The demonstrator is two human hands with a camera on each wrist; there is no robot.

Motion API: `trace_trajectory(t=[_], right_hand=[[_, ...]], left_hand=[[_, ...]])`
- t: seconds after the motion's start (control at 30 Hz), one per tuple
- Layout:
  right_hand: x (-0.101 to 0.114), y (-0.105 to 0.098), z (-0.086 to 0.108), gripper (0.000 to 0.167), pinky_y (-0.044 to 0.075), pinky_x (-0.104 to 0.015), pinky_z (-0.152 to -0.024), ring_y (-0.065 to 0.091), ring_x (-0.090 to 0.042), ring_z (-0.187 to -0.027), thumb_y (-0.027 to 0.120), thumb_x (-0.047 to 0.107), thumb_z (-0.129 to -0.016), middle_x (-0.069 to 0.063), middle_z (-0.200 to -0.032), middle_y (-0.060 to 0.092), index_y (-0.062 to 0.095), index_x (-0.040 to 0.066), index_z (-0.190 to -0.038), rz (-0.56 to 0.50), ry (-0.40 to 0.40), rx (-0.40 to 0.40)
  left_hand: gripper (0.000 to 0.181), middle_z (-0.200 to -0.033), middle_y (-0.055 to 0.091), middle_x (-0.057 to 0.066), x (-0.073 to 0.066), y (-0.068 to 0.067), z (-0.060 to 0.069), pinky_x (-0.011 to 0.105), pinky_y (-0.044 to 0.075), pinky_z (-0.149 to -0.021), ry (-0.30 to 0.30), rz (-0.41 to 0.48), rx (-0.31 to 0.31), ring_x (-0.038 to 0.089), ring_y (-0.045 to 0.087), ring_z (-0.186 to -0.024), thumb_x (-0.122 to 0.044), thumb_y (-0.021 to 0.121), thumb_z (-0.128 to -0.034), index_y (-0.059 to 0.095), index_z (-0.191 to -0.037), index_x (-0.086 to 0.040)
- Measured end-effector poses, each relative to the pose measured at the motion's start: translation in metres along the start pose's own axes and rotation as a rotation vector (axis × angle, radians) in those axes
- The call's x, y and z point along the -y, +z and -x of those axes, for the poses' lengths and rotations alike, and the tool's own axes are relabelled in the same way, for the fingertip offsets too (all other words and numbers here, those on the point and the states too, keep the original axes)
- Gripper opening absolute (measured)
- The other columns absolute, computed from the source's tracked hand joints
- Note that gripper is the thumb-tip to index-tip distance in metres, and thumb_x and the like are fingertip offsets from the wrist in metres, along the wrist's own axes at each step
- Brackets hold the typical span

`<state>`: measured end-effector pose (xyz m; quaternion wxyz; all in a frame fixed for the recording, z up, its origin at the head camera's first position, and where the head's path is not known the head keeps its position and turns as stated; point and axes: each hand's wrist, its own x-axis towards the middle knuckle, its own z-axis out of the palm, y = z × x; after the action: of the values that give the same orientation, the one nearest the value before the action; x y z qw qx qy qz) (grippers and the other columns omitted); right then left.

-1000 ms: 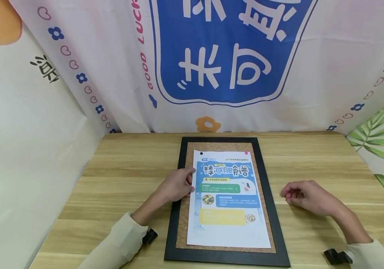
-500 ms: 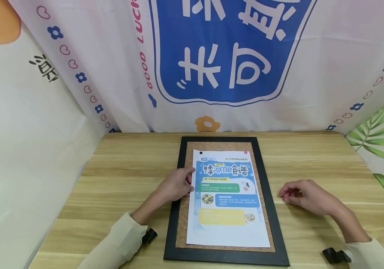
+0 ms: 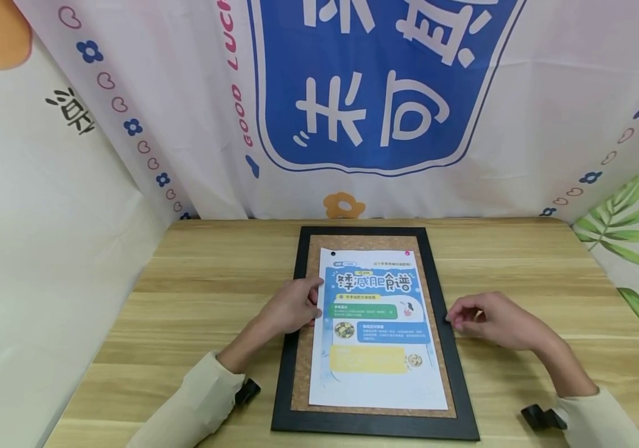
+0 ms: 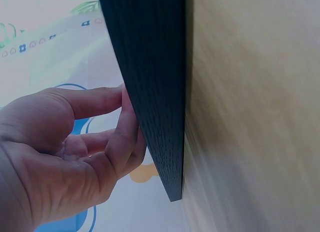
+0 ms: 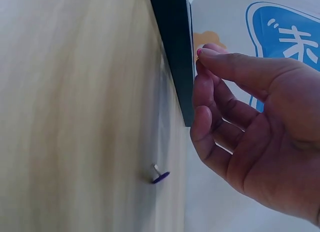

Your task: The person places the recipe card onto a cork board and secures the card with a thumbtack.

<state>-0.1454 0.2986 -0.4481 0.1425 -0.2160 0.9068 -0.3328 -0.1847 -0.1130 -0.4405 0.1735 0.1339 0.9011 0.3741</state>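
A printed paper poster (image 3: pixel 377 386) lies on a cork board (image 3: pixel 302 382) with a black frame (image 3: pixel 375 425). A black pushpin (image 3: pixel 333 254) sits at its upper left corner and a pink pushpin (image 3: pixel 407 253) at its upper right. My left hand (image 3: pixel 295 305) rests over the frame's left side, fingertips touching the poster's left edge. Beside the frame's right side, my right hand (image 3: pixel 495 320) pinches a small pink-headed thumbtack (image 5: pixel 199 52) between thumb and forefinger; the fingers hide most of it.
A loose purple-headed thumbtack (image 5: pixel 160 177) lies on the wooden table (image 3: pixel 196 267) near the frame, seen in the right wrist view. Behind the table hangs a printed cloth (image 3: pixel 213 168), and a pale wall covering (image 3: pixel 61 249) borders the left.
My right hand has moved left, from the bare table to the frame's right side. My left hand, the poster and the board keep their places.
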Motion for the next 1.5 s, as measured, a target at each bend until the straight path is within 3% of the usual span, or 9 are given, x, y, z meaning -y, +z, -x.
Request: trace_trajectory(t=[0.67, 1.5], right_hand=[[0.028, 0.005, -0.012, 0.010, 0.055, -0.023, -0.073, 0.062, -0.004, -0.084, 0.073, 0.013, -0.102, 0.007, -0.100, 0.076, 0.079, 0.018, -0.109, -0.040, -0.042, 0.021], [0.076, 0.035, -0.039, 0.010, 0.054, -0.022, -0.075, 0.060, -0.005, -0.082, 0.074, 0.012, -0.100, 0.005, -0.102, 0.078, 0.079, 0.017, -0.107, -0.050, -0.172, 0.116]], left_hand=[[0.067, -0.093, 0.062, 0.009, -0.001, -0.001, 0.000, 0.023, 0.052, -0.056, -0.002, 0.002, 0.004, 0.015, 0.066, -0.065, 0.009, 0.075, -0.0934, 0.050, -0.156, 0.005], [0.065, -0.093, 0.062, 0.010, 0.001, 0.000, 0.000, 0.023, 0.052, -0.056, 0.014, 0.003, 0.000, 0.015, 0.066, -0.065, 0.010, 0.074, -0.0937, 0.051, -0.155, 0.006]])
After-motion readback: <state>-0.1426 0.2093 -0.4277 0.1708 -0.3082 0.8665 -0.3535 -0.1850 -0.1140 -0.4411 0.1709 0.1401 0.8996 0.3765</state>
